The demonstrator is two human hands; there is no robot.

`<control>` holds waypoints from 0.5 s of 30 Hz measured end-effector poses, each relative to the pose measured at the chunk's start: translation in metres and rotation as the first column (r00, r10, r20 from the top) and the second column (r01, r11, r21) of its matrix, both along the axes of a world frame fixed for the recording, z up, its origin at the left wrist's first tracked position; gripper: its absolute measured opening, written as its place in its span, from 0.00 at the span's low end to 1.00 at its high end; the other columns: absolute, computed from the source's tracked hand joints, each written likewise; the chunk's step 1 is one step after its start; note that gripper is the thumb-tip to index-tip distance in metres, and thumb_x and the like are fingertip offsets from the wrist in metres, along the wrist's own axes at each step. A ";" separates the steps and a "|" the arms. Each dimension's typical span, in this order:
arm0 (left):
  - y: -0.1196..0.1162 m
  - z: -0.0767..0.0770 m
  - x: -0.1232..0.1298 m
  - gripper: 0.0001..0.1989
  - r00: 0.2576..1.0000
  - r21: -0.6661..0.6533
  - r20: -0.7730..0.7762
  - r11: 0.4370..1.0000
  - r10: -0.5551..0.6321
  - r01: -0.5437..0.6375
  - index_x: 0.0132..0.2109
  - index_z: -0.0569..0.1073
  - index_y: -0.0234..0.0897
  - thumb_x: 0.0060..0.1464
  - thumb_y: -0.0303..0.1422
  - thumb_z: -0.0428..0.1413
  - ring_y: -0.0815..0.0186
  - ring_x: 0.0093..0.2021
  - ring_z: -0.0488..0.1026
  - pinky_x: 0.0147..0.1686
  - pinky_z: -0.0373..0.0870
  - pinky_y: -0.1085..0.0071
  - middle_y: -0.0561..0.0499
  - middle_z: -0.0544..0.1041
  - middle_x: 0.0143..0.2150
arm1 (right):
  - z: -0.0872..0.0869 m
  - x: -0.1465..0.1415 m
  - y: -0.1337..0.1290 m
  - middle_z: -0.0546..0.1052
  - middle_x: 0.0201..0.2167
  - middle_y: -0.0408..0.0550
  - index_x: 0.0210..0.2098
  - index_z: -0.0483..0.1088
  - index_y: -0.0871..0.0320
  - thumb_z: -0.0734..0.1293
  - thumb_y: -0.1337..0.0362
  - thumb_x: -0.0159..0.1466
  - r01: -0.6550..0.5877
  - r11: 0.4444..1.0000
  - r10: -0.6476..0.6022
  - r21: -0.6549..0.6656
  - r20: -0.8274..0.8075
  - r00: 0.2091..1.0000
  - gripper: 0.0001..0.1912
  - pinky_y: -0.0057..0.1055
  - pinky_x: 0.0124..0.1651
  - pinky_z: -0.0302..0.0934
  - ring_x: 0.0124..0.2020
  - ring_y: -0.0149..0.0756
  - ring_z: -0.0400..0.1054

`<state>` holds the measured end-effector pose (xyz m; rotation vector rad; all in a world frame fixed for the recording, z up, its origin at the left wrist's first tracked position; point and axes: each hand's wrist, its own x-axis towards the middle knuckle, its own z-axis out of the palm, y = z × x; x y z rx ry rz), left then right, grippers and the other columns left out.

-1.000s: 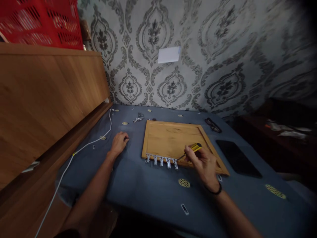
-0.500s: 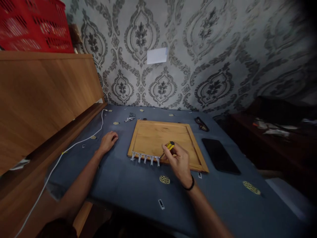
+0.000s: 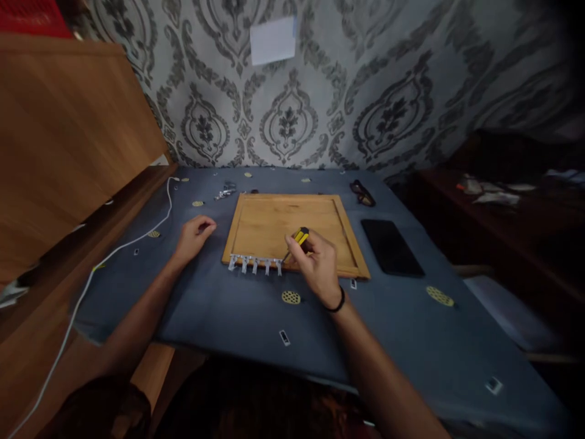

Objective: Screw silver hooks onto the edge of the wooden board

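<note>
My right hand (image 3: pixel 320 268) grips a screwdriver (image 3: pixel 299 236) with a yellow and black handle. It is tilted, and its thin shaft points down at the right end of a row of small metal clips (image 3: pixel 255 265). Several clips line the near left edge of a framed wooden board (image 3: pixel 292 225), their ends hanging over the rim. Left of the board, my left hand (image 3: pixel 194 236) rests on the cloth, thumb and fingers drawn together in a pinch. Whatever is between those fingertips is too small to make out.
Behind the board lie a small heap of metal pieces (image 3: pixel 225 190) and dark glasses (image 3: pixel 362 193). A black tablet (image 3: pixel 392 247) is to its right. A white cable (image 3: pixel 123 245) runs along the left, beside a wooden cabinet (image 3: pixel 77 122). A patterned wall stands behind.
The view has tilted downward, so everything sits higher in the picture. My left thumb and fingers have come together. The screwdriver stays at the right end of the clip row.
</note>
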<state>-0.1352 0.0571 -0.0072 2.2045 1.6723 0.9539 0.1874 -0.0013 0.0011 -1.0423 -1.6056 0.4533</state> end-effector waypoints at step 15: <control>-0.004 0.045 0.127 0.04 0.716 -0.385 0.016 0.656 -0.698 0.649 0.37 0.79 0.35 0.60 0.25 0.60 0.66 0.38 0.75 0.41 0.67 0.71 0.52 0.78 0.36 | 0.011 0.001 -0.008 0.70 0.22 0.40 0.27 0.67 0.55 0.69 0.56 0.69 0.048 0.999 -0.047 -0.026 0.040 0.998 0.17 0.31 0.30 0.57 0.24 0.29 0.63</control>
